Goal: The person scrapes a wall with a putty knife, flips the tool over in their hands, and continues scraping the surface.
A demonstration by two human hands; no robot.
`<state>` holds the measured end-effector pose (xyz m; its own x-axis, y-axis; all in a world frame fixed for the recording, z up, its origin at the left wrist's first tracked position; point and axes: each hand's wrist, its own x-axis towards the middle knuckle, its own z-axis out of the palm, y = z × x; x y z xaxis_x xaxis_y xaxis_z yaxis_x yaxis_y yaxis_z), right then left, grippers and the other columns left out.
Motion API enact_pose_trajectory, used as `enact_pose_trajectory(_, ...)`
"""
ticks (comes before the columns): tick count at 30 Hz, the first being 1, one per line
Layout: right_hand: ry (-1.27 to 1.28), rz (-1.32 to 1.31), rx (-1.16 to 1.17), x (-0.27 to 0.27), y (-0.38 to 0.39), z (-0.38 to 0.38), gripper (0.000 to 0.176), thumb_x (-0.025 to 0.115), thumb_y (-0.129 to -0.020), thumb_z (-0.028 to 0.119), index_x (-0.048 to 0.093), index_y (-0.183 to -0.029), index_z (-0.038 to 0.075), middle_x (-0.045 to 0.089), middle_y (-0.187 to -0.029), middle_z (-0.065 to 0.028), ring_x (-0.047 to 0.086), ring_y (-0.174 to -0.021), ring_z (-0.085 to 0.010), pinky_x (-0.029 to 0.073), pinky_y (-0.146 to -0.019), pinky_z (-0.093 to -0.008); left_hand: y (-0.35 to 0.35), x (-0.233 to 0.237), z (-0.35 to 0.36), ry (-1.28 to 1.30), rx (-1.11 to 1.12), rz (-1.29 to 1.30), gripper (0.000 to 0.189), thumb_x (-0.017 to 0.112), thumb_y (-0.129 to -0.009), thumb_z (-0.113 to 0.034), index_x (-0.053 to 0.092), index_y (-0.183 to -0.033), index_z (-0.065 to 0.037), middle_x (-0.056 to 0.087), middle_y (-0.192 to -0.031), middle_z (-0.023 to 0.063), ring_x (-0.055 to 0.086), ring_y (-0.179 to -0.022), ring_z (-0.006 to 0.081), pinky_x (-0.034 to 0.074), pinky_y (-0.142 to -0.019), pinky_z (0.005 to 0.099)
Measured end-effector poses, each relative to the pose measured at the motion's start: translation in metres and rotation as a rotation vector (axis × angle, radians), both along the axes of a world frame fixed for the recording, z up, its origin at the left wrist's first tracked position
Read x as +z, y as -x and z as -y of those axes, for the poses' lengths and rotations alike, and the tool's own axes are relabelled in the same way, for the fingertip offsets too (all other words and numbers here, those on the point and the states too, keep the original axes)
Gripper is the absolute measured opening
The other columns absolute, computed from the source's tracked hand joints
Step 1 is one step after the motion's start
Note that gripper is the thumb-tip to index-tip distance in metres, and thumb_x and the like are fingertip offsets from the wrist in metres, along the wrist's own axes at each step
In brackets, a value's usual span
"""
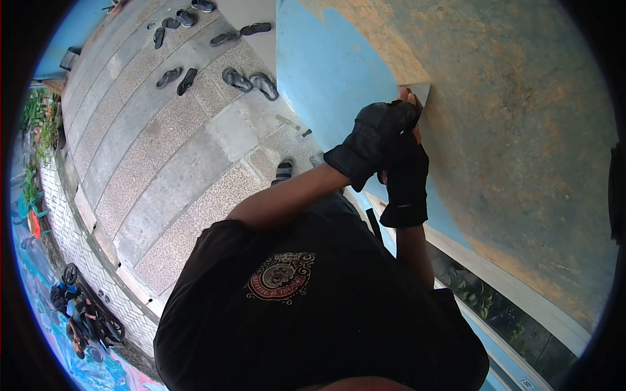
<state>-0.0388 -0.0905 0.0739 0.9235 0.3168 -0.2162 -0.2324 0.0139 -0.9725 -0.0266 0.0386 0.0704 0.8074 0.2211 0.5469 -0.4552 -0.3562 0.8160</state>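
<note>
A flat metal scraper blade rests against the wall, at the border between a bare, brownish-grey patch and a lighter tan strip next to the blue paint. My left hand, in a black fingerless glove, is closed at the scraper, its fingertips by the blade. Just below it, my right hand wears a matching glove and is closed too, pressed close against the left. Both hands hide the scraper's handle.
Several sandals and a pair of shoes lie on the tiled floor. A small tool lies near the wall's foot. A motorcycle with a person beside it stands at lower left. Plants grow beyond the ledge.
</note>
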Motion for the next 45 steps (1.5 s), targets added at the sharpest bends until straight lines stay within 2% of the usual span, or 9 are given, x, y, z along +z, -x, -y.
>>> enact_pose_trajectory(6,0.125,-0.062,-0.05,0.019,0.008,-0.003,0.046,0.04,-0.105,0.043,0.058,-0.12,0.003,0.053,-0.077,0.0039,0.047,-0.057,-0.0042,0.038,-0.048,-0.0209,0.002,0.002,0.001,-0.041,-0.009,-0.015,0.018,0.071,-0.076,-0.014,0.06,-0.087,-0.007,0.063,-0.078,0.0148,0.064,-0.072,0.0367,0.05,-0.061,0.0438)
enact_pose_trajectory(8,0.392,0.243,0.053,0.003,0.001,-0.004,0.04,0.042,-0.105,0.04,0.059,-0.113,0.005,0.053,-0.072,0.0031,0.047,-0.051,-0.0044,0.035,-0.043,-0.0218,0.0,0.001,0.0,-0.033,0.0,-0.036,0.017,0.07,-0.076,-0.014,0.06,-0.086,-0.007,0.063,-0.078,0.015,0.064,-0.071,0.0366,0.05,-0.06,0.0436)
enact_pose_trajectory(12,0.068,-0.062,-0.001,0.017,0.012,-0.006,0.033,0.043,-0.105,0.033,0.059,-0.112,0.005,0.05,-0.066,0.0029,0.048,-0.05,-0.0041,0.035,-0.043,-0.0229,0.003,0.002,0.001,-0.051,0.008,-0.048,0.018,0.071,-0.075,-0.014,0.059,-0.086,-0.007,0.063,-0.079,0.0137,0.063,-0.07,0.036,0.05,-0.061,0.0429)
enact_pose_trajectory(27,0.327,-0.014,-0.09,0.018,0.004,-0.026,0.049,0.038,-0.103,0.052,0.058,-0.09,0.009,0.046,-0.057,0.0048,0.044,-0.047,-0.0041,0.032,-0.041,-0.0238,-0.007,-0.003,-0.01,-0.138,0.038,-0.024,0.019,0.071,-0.078,-0.015,0.061,-0.091,-0.006,0.066,-0.08,0.0143,0.065,-0.072,0.0363,0.051,-0.062,0.0441)
enact_pose_trajectory(29,-0.034,-0.147,-0.041,0.001,-0.002,-0.027,0.032,0.046,-0.103,0.034,0.056,-0.115,0.006,0.052,-0.061,0.0016,0.043,-0.038,-0.0061,0.034,-0.036,-0.0212,-0.003,0.003,-0.021,-0.191,0.014,-0.123,0.018,0.071,-0.08,-0.017,0.062,-0.092,-0.008,0.066,-0.079,0.0147,0.065,-0.072,0.0361,0.052,-0.063,0.0429)
enact_pose_trajectory(33,0.171,-0.114,-0.079,0.001,0.008,-0.027,0.041,0.045,-0.103,0.045,0.061,-0.102,0.007,0.051,-0.063,0.0035,0.047,-0.046,-0.0058,0.035,-0.042,-0.0238,0.002,-0.023,-0.018,-0.037,-0.071,-0.098,0.019,0.071,-0.083,-0.02,0.062,-0.094,-0.008,0.066,-0.081,0.0145,0.066,-0.074,0.0349,0.052,-0.065,0.042)
enact_pose_trajectory(35,0.164,-0.108,-0.099,-0.012,0.017,-0.016,0.019,0.052,-0.099,0.021,0.059,-0.109,0.006,0.051,-0.066,0.0012,0.047,-0.046,-0.0082,0.037,-0.041,-0.0248,0.008,-0.029,-0.017,-0.095,-0.124,-0.12,0.025,0.071,-0.084,-0.023,0.062,-0.103,-0.007,0.068,-0.087,0.0144,0.068,-0.078,0.0335,0.053,-0.068,0.0401)
enact_pose_trajectory(38,-0.046,-0.169,-0.156,-0.026,0.028,0.0,0.025,0.05,-0.088,0.001,0.057,-0.112,0.005,0.051,-0.068,-0.001,0.047,-0.045,-0.0094,0.039,-0.04,-0.0255,0.013,-0.038,-0.013,-0.034,-0.191,-0.044,0.034,0.071,-0.085,-0.022,0.061,-0.114,-0.006,0.069,-0.099,0.0139,0.069,-0.083,0.0324,0.055,-0.072,0.0386)
enact_pose_trajectory(45,-0.034,-0.162,-0.344,-0.032,0.069,0.024,0.035,0.051,-0.084,-0.004,0.055,-0.118,0.004,0.049,-0.069,-0.0022,0.044,-0.044,-0.0099,0.038,-0.04,-0.0253,0.032,-0.047,0.0,-0.142,-0.342,-0.055,0.032,0.067,-0.088,-0.018,0.062,-0.117,-0.005,0.069,-0.109,0.0119,0.07,-0.088,0.0307,0.057,-0.075,0.0364)
